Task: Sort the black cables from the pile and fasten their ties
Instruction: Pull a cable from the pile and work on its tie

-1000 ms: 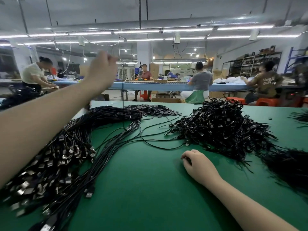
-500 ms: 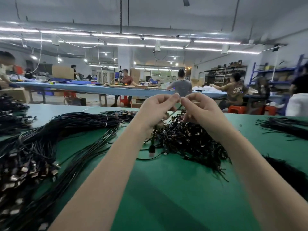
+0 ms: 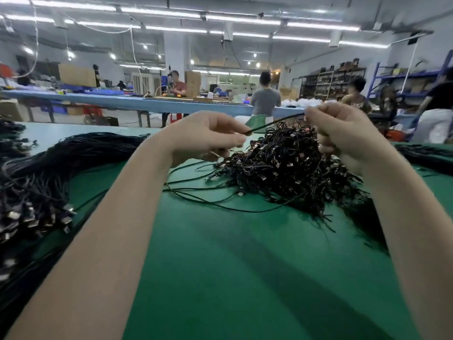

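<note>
A tangled pile of black cables (image 3: 289, 173) with metal plugs lies on the green table (image 3: 232, 266) just beyond my hands. Both hands are raised above it. My left hand (image 3: 206, 138) pinches one end of a thin black cable (image 3: 274, 122), and my right hand (image 3: 340, 131) pinches the other end, so the cable runs taut between them. A large sorted bundle of black cables (image 3: 56, 173) sweeps along the left side of the table, its plugs towards me.
More black cable heaps lie at the far left (image 3: 12, 138) and the right edge (image 3: 426, 155). Loose cable loops (image 3: 220, 200) trail over the table centre. Beyond, a long blue workbench (image 3: 122, 100) with several seated people.
My hands have drawn apart, stretching the black cable out between them; half a second ago they were close together over the pile. A second ago the left arm was raised high and the right hand rested on the table.
</note>
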`<state>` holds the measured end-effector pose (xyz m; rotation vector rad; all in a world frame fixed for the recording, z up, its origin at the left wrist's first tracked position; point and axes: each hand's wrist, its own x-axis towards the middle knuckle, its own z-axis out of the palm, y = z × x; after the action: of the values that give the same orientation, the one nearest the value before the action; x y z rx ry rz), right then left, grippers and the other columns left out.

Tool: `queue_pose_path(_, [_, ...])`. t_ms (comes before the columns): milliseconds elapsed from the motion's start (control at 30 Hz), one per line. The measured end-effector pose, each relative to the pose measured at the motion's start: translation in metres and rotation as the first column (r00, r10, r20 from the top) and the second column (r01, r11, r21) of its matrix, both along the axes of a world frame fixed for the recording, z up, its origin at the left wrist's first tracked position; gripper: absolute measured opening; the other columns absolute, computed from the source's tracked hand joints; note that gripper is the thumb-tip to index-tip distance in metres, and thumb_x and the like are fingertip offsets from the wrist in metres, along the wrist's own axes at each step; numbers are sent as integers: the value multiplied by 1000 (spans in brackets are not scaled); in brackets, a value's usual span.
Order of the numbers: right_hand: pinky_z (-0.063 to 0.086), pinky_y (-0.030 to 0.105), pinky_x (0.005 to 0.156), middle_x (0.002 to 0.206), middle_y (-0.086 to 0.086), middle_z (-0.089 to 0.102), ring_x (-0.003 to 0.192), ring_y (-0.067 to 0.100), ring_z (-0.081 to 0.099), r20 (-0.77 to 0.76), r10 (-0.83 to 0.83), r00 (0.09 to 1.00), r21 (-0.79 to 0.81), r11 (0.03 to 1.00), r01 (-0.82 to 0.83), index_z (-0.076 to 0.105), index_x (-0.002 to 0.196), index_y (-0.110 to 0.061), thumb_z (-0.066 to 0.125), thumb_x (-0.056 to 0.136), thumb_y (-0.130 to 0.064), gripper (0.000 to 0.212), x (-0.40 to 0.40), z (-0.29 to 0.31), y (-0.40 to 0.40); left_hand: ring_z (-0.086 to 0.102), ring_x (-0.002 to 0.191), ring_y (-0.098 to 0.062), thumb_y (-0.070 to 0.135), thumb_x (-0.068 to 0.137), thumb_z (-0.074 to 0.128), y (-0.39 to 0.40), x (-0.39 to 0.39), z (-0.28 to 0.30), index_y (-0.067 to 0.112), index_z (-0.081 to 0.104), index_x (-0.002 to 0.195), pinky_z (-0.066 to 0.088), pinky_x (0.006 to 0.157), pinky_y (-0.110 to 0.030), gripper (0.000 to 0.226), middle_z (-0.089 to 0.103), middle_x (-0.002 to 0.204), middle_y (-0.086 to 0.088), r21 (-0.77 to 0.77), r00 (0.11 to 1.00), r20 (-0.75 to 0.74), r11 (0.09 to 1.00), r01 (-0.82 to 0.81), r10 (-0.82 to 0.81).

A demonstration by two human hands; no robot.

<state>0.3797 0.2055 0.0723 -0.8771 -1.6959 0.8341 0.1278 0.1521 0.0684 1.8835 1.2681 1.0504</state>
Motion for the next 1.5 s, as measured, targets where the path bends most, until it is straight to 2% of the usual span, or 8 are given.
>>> queue_pose_path(100, [33,17,43,55,-12,44,45,4,36,87,-57,995,-14,998,59,62,81,-20,63,88,-38,19,16,3,2,62,60,-5,15,78,73,6,7,1,17,69,93,54,57,-20,15,73,83,1,-26,914,392,995,-100,102])
queue_pose_path(267, [31,19,46,52,-11,42,47,7,35,250,180,951,-136,979,-150,64,89,-18,54,94,-36,21,-7,1,-8,60,56,-7,21,87,68,9,21,2,12,68,76,52,52,-19,15,65,67,2,-83,443,896,993,86,36])
queue_pose_path(533, [27,21,46,60,-6,37,47,10,34,122,641,758,-463,712,-528,63,93,-20,44,100,-35,25,-63,-50,-16,61,57,-13,45,102,34,9,16,2,18,63,73,54,60,-26,50,61,63,3,-120,638,768,990,71,47])
queue_pose_path(833, [20,20,45,56,-8,30,45,9,21,238,625,744,-627,684,-374,63,80,-22,48,95,-50,35,-60,-92,5,24,40,-4,43,96,25,-1,5,11,23,46,72,21,39,-17,38,30,53,10,-72,706,691,957,281,-155])
queue_pose_path(1000, [18,18,41,51,-9,25,42,9,18,249,413,876,-535,813,-230,52,72,-19,54,91,-51,37,-51,-94,16,24,42,-6,45,91,28,2,-2,2,22,49,67,20,40,-17,40,32,52,10,-254,843,458,867,429,-283])
queue_pose_path(1200, [17,18,41,50,-8,23,39,8,18,55,310,949,-459,852,-252,53,77,-16,50,97,-41,32,-45,-62,15,64,62,-12,62,98,12,21,14,-29,17,75,92,46,51,-19,77,72,85,-5,-589,963,-133,801,113,-234])
queue_pose_path(1333, [22,20,41,49,-9,32,38,7,26,-21,313,950,-305,902,-304,63,90,-14,41,102,-33,31,-62,-44,-3,70,94,-18,60,99,14,32,27,-40,16,66,100,48,97,-37,69,75,96,-4,-436,984,178,895,90,-12])
queue_pose_path(1500, [34,23,50,58,-7,42,49,11,39,-48,677,735,-416,655,-631,70,98,-24,41,101,-34,31,-69,-54,-17,69,100,-21,52,102,12,27,28,-25,7,58,124,55,86,-32,68,73,107,-9,-136,713,700,987,90,31])
